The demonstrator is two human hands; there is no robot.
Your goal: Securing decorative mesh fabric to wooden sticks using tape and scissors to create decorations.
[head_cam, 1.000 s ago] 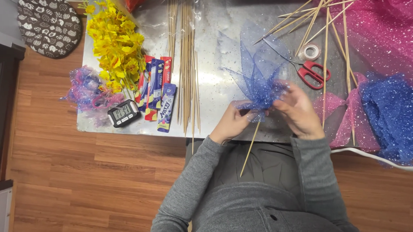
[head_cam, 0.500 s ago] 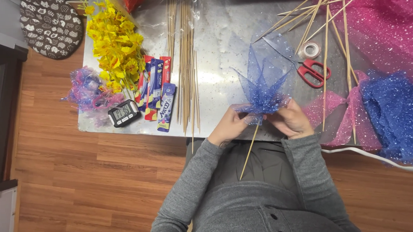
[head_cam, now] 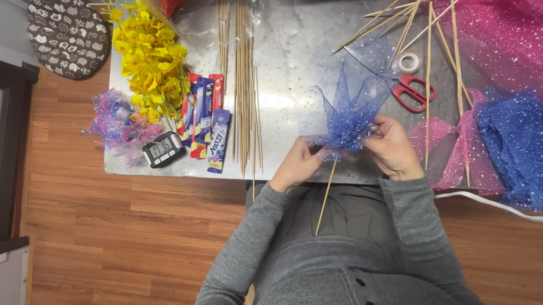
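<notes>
Head view, looking down at a metal table (head_cam: pixel 292 67) and wood floor (head_cam: pixel 106 236).

Held item: blue mesh (head_cam: pixel 351 110), glitter-flecked, gathered into a fan of points above the near table edge. A skewer (head_cam: pixel 325 196) runs from its gathered base down toward the person's lap, tilted slightly left.

Left hand (head_cam: pixel 299 163): closed, fingers pinching the gathered base of the mesh where the skewer meets it. Grey sleeve.

Right hand (head_cam: pixel 393 145): closed, fingers curled on the right side of the gathered mesh, just beside the left hand. Grey sleeve.

Table, left part: yellow flowers (head_cam: pixel 151 60); a pale purple-pink tangle (head_cam: pixel 114 119) at the left edge; a small black digital timer (head_cam: pixel 163 149) near the front corner; flat packets (head_cam: pixel 205 116), red and blue, lying side by side just right of the timer.

Table, middle: a sheaf of bare skewers (head_cam: pixel 242 81) laid lengthwise, just right of the packets.

Table, right part: loose skewers (head_cam: pixel 427 51) fanned across the surface; red-handled scissors (head_cam: pixel 415 92) just above the right hand; a tape roll (head_cam: pixel 409 62) touching or just beside the scissors; pink mesh (head_cam: pixel 508 30) at the far right corner; a second heap of blue mesh (head_cam: pixel 518 144) below it; small pink mesh pieces (head_cam: pixel 446 146) between that heap and the right hand.

Floor, top left: a round patterned cushion (head_cam: pixel 66 33).
</notes>
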